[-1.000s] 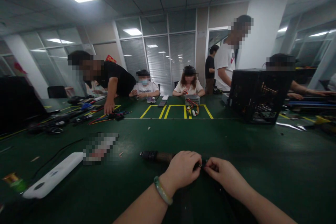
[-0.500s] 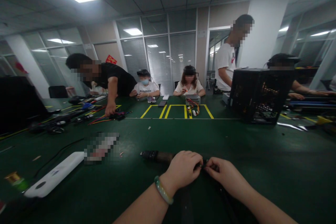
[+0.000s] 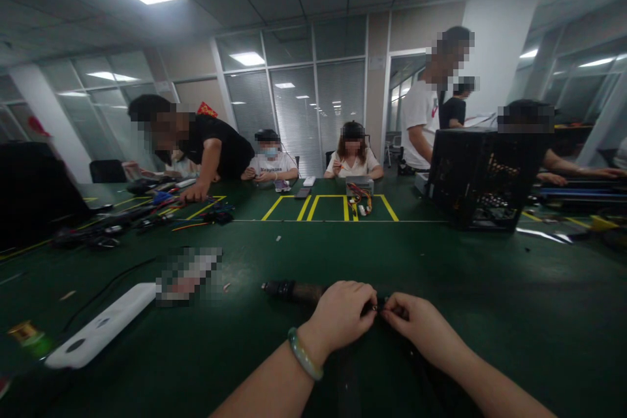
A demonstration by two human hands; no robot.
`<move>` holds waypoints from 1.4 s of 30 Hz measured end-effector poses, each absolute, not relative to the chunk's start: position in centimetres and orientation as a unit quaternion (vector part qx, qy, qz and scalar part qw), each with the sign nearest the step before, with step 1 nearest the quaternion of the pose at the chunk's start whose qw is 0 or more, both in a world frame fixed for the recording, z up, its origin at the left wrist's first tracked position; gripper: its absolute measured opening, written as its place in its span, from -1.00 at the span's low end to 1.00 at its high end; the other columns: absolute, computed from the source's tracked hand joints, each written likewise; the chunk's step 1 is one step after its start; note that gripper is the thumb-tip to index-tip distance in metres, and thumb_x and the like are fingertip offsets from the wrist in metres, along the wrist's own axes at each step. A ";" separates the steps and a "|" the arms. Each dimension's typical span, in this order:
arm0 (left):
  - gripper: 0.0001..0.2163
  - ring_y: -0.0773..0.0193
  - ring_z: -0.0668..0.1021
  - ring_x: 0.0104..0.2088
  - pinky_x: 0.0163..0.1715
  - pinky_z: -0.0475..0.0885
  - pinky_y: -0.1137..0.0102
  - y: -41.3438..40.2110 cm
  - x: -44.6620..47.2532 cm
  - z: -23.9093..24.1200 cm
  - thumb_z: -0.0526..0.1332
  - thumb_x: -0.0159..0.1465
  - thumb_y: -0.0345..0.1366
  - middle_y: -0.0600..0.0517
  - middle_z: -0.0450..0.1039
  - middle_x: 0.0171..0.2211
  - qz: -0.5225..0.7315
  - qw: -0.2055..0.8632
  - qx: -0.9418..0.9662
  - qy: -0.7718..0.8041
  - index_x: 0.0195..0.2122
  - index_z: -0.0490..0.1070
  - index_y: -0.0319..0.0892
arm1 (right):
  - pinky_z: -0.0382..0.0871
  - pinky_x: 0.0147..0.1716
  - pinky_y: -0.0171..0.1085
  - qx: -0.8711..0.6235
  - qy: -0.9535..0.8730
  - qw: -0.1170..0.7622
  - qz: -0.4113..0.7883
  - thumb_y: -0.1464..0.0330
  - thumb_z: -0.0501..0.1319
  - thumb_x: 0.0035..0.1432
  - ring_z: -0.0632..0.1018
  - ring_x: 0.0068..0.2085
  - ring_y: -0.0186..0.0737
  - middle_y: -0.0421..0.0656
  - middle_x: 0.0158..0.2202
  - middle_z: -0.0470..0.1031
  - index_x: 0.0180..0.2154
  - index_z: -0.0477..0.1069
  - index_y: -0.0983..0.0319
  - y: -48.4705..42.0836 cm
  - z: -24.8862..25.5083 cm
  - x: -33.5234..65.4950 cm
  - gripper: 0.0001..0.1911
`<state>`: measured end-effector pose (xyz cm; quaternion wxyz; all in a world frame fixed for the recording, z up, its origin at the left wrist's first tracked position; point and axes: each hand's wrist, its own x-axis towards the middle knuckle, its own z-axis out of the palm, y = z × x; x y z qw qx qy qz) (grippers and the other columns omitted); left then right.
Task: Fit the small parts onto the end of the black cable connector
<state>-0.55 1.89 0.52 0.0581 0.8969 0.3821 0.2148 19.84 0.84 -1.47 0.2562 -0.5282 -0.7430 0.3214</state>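
1. The left hand (image 3: 343, 315), with one green bracelet (image 3: 304, 356) on its wrist, is curled shut, its fingertips pinching one dark cable (image 3: 292, 290). The right hand (image 3: 416, 324) pinches the same cable, fingertips meeting the left's.
2. The cable lies near and central on the green table (image 3: 514, 313), with its thick end jutting left.
3. Near left lies one white flat device (image 3: 98, 333).
4. Far left, one leaning person (image 3: 215, 147) reaches into a tangle of wires (image 3: 147, 219). Two seated people (image 3: 353, 160) are far centre, and one black crate (image 3: 482, 176) is far right.
5. Fingers cover the pinched spot. A blurred patch sits beside the device. Both forearms are cut off at the bottom edge.
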 end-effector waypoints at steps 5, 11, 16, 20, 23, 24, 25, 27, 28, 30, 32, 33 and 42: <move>-0.89 0.23 0.48 -0.14 -0.03 0.30 0.32 1.9 -0.6 0.7 0.21 0.24 -0.37 0.08 0.47 -0.18 0.202 0.053 0.906 0.367 -0.20 0.37 -0.10 | 0.28 -0.43 -0.38 -0.532 -0.740 0.255 0.323 0.30 0.17 0.20 0.56 -0.36 -0.25 -0.23 -0.37 0.58 -0.33 0.48 0.18 0.9 -1.5 19.9 -0.86; -0.84 0.20 0.48 -0.14 -0.06 0.32 0.30 1.6 -0.5 1.1 0.21 0.24 -0.35 0.05 0.46 -0.18 0.187 0.045 0.908 0.373 -0.14 0.38 -0.11 | 0.30 -0.40 -0.38 -0.530 -0.738 0.254 0.332 0.30 0.17 0.20 0.57 -0.34 -0.23 -0.22 -0.37 0.58 -0.33 0.48 0.19 0.8 -1.5 19.9 -0.86; -0.88 0.24 0.49 -0.15 -0.07 0.33 0.31 1.6 -0.5 1.1 0.21 0.27 -0.29 0.09 0.46 -0.19 0.187 0.046 0.903 0.384 -0.17 0.38 -0.10 | 0.32 -0.37 -0.37 -0.525 -0.740 0.260 0.330 0.29 0.16 0.21 0.56 -0.33 -0.23 -0.23 -0.37 0.58 -0.33 0.47 0.19 1.0 -1.8 20.0 -0.85; -0.92 0.26 0.48 -0.12 -0.01 0.30 0.32 1.9 -0.5 0.8 0.21 0.28 -0.33 0.11 0.47 -0.17 0.191 0.046 0.908 0.370 -0.20 0.39 -0.10 | 0.31 -0.38 -0.38 -0.527 -0.743 0.257 0.324 0.30 0.16 0.20 0.56 -0.34 -0.23 -0.22 -0.38 0.57 -0.34 0.47 0.19 0.9 -1.6 19.8 -0.85; -0.90 0.27 0.48 -0.12 -0.02 0.30 0.35 1.9 -0.5 0.8 0.21 0.27 -0.35 0.12 0.47 -0.16 0.190 0.045 0.911 0.362 -0.19 0.39 -0.08 | 0.29 -0.41 -0.38 -0.529 -0.742 0.259 0.320 0.30 0.16 0.20 0.55 -0.36 -0.24 -0.23 -0.40 0.57 -0.34 0.47 0.19 0.9 -1.4 19.7 -0.85; -0.88 0.27 0.48 -0.12 -0.03 0.30 0.35 1.8 -0.5 0.8 0.21 0.26 -0.35 0.12 0.47 -0.17 0.188 0.044 0.911 0.364 -0.17 0.38 -0.08 | 0.28 -0.42 -0.38 -0.529 -0.742 0.260 0.319 0.30 0.16 0.20 0.55 -0.36 -0.24 -0.23 -0.41 0.57 -0.35 0.46 0.19 0.8 -1.4 19.7 -0.85; -0.85 0.26 0.48 -0.13 -0.05 0.31 0.35 1.8 -0.5 0.9 0.22 0.25 -0.34 0.11 0.46 -0.17 0.187 0.042 0.909 0.370 -0.15 0.37 -0.08 | 0.28 -0.42 -0.39 -0.529 -0.742 0.262 0.318 0.31 0.17 0.20 0.55 -0.37 -0.25 -0.23 -0.41 0.56 -0.35 0.46 0.20 0.8 -1.4 19.7 -0.86; -0.80 0.24 0.48 -0.14 -0.09 0.33 0.35 1.6 -0.6 1.1 0.24 0.24 -0.31 0.09 0.46 -0.18 0.189 0.040 0.902 0.386 -0.11 0.35 -0.09 | 0.27 -0.43 -0.39 -0.530 -0.741 0.262 0.318 0.31 0.17 0.19 0.55 -0.37 -0.25 -0.24 -0.41 0.56 -0.36 0.45 0.20 0.9 -1.5 19.8 -0.87; -0.80 0.24 0.48 -0.15 -0.09 0.33 0.34 1.5 -0.6 1.1 0.25 0.23 -0.29 0.09 0.46 -0.19 0.192 0.041 0.899 0.391 -0.12 0.35 -0.09 | 0.27 -0.43 -0.39 -0.530 -0.741 0.262 0.318 0.31 0.17 0.19 0.55 -0.37 -0.25 -0.24 -0.41 0.56 -0.36 0.45 0.20 0.9 -1.5 19.8 -0.87; -0.84 0.23 0.48 -0.16 -0.09 0.33 0.33 1.5 -0.5 1.1 0.25 0.24 -0.29 0.09 0.46 -0.20 0.197 0.046 0.899 0.390 -0.16 0.35 -0.10 | 0.28 -0.42 -0.39 -0.528 -0.742 0.259 0.323 0.31 0.17 0.20 0.55 -0.37 -0.25 -0.23 -0.40 0.56 -0.35 0.46 0.20 0.9 -1.6 19.9 -0.87; -0.90 0.23 0.48 -0.15 -0.07 0.32 0.32 1.6 -0.5 1.1 0.22 0.26 -0.32 0.08 0.46 -0.20 0.197 0.051 0.904 0.377 -0.21 0.36 -0.11 | 0.28 -0.42 -0.39 -0.523 -0.743 0.261 0.327 0.30 0.17 0.20 0.55 -0.36 -0.24 -0.23 -0.39 0.56 -0.34 0.46 0.20 1.0 -1.8 19.9 -0.86; -0.92 0.23 0.49 -0.15 -0.05 0.31 0.32 1.7 -0.5 1.0 0.21 0.26 -0.34 0.08 0.46 -0.20 0.196 0.052 0.906 0.371 -0.21 0.37 -0.11 | 0.29 -0.41 -0.39 -0.522 -0.742 0.262 0.329 0.30 0.17 0.20 0.55 -0.36 -0.24 -0.22 -0.39 0.56 -0.34 0.47 0.20 1.0 -1.8 19.9 -0.86; -0.88 0.21 0.48 -0.15 -0.08 0.32 0.31 1.6 -0.5 1.1 0.21 0.27 -0.30 0.05 0.46 -0.20 0.184 0.049 0.901 0.389 -0.17 0.35 -0.12 | 0.29 -0.40 -0.38 -0.531 -0.739 0.257 0.327 0.28 0.17 0.21 0.56 -0.35 -0.24 -0.23 -0.38 0.57 -0.33 0.48 0.19 0.9 -1.8 19.9 -0.84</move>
